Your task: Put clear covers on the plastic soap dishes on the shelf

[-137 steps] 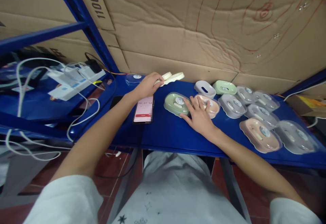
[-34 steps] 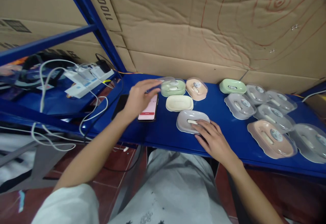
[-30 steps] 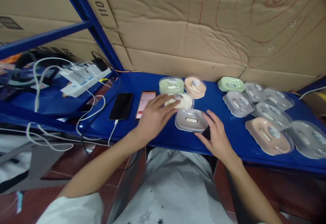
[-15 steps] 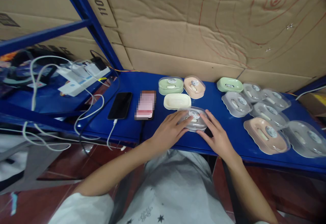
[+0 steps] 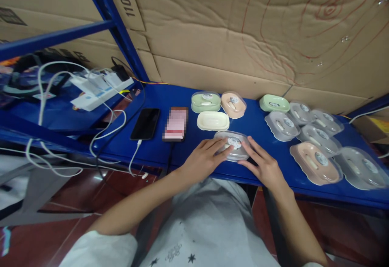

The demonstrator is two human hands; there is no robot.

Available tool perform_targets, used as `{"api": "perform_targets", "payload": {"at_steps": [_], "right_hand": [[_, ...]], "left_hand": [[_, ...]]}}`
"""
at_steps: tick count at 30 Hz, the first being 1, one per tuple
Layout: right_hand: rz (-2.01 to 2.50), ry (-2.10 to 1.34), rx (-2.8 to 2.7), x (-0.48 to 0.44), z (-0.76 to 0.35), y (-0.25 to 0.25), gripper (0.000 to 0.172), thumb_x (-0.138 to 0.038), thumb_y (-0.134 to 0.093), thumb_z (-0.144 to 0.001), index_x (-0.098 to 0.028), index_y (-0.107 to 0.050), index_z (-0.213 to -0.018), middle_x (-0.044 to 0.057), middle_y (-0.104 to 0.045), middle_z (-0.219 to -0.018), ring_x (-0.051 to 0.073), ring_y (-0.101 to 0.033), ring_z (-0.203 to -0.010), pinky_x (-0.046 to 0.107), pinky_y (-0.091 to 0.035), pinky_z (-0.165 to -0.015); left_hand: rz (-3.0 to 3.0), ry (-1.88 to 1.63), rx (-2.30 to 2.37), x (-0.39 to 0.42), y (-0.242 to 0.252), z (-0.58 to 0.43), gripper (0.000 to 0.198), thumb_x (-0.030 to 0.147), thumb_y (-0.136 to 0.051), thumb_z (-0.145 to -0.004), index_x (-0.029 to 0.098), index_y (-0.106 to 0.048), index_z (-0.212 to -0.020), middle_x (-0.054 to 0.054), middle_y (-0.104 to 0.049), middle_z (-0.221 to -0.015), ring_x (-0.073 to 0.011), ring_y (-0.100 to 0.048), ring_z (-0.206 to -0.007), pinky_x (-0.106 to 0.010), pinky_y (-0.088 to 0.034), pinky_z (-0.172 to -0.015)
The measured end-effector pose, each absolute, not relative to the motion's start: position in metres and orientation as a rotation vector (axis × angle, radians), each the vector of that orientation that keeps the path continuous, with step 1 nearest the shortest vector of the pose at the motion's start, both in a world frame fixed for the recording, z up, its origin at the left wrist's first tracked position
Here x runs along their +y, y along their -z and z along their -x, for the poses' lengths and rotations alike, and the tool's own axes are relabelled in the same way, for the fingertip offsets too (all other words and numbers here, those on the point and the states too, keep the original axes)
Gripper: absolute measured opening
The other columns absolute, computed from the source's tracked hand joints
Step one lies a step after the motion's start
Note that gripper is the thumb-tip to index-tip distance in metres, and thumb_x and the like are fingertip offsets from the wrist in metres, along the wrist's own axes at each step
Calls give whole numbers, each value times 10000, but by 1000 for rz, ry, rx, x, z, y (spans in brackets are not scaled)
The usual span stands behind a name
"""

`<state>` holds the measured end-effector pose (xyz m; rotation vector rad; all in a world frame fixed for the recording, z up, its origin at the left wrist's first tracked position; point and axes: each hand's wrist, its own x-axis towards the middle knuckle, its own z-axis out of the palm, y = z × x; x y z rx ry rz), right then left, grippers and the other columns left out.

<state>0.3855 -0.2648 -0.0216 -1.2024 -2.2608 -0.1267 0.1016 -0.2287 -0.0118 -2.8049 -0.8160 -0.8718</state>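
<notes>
At the far left a power strip [image 5: 100, 86] sits on a lower blue ledge, with white cables [image 5: 103, 135] trailing from it toward the blue shelf [image 5: 261, 131]. On the shelf a black phone [image 5: 145, 123] lies face up beside a second phone [image 5: 175, 123] with a reddish screen. The left hand [image 5: 202, 161] comes next, fingers stretched out and apart, with its fingertips laid on the left end of a grey soap dish [image 5: 232, 145] under a clear lid. This dish stands near the front edge of the shelf, between the two hands. The right hand [image 5: 264, 167] mirrors the left, open, with its fingertips on the dish's right end; neither hand is closed around it. The step in hand looks like pressing the lid down onto the dish. Whether the lid has caught all round cannot be told, and seating it calls for even pressure at both ends. Just behind stands an uncovered cream dish [image 5: 212, 120], and behind that a lidded green dish [image 5: 206, 101] and a lidded pink dish [image 5: 233, 104]. Further right are a bare green dish [image 5: 274, 103], a cluster of lidded grey dishes [image 5: 281, 125] and a larger pink dish [image 5: 314, 163].
</notes>
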Motion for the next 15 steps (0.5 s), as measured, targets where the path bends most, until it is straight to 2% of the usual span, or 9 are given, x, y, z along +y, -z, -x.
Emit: {"api": "perform_targets", "payload": {"at_steps": [4, 10, 13, 15], "right_hand": [[1213, 117, -2225, -265, -386, 24, 814, -326, -721, -1014, -399, -316, -1716, 87, -478, -1691, 316, -599, -1454, 499, -539, -1213], [1280, -88, -2236, -261, -386, 24, 756, -401, -700, -1023, -395, -357, -1698, 119, -408, -1713, 337, -514, -1526, 545, -526, -1210], [1294, -52, -2172, -262, -391, 23, 695, -416, -696, -1024, -399, -423, -1664, 113, -450, -1671, 327, -540, -1500, 539, -520, -1216], [1346, 29, -2077, -261, -395, 20, 639, -443, -704, -1016, -373, -502, -1618, 117, -505, -1619, 325, -580, -1455, 533, -521, -1213]], "left_hand": [[2819, 803, -838, -230, 10, -102, 438, 153, -524, -1100, 202, -543, -1535, -185, -621, -1541, -324, -605, -1427, -495, -591, -1064], [2957, 854, -839, -229, 1, -98, 468, 151, -510, -1097, 237, -526, -1557, -166, -620, -1536, -302, -601, -1433, -509, -581, -1113], [2984, 874, -934, -220, -7, -92, 468, 210, -467, -1125, 263, -489, -1589, -144, -591, -1569, -271, -579, -1460, -477, -539, -1183], [2893, 830, -1131, -211, -9, -88, 488, 244, -462, -1129, 240, -452, -1617, -168, -559, -1595, -296, -550, -1488, -510, -497, -1217]]}}
